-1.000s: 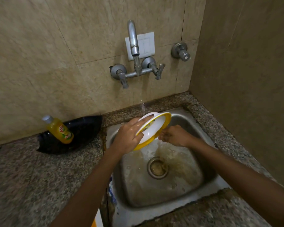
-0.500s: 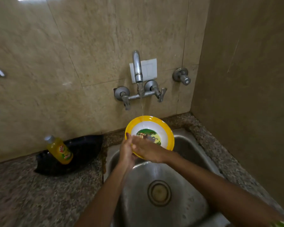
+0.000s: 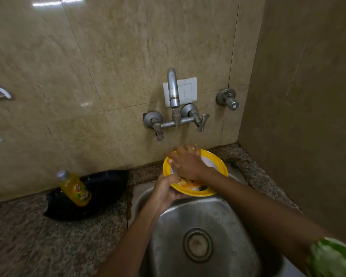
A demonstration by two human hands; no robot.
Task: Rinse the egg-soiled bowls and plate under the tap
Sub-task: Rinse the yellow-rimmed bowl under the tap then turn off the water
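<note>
Since half a second ago the right hand (image 3: 186, 162) has slid up from the near rim of the yellow-rimmed bowl (image 3: 218, 166) into its white inside, fingers spread flat against the surface, an open grip holding nothing. The bowl has tipped a little flatter, so its printed picture is now mostly hidden under that hand.

Far left on the speckled stone tabletop (image 3: 28, 236), a yellow dish-soap bottle (image 3: 76, 189) leans on a black tray (image 3: 100, 194) that rests against the tiled wall. Just right of it, the left hand (image 3: 165, 191) holds the bowl from below at its near-left edge, its grip curled round the rim with the thumb on top. The bowl hangs over the far edge of the steel sink (image 3: 188, 222), directly beneath the tap (image 3: 173, 90), whose thin stream of water falls onto the back of the right hand. The sink drain (image 3: 197, 245) sits near the viewer. Right of the tap, a separate round valve (image 3: 228, 99) is set in the wall. At the near right corner a green patterned sleeve (image 3: 332, 258) shows on the right arm.
</note>
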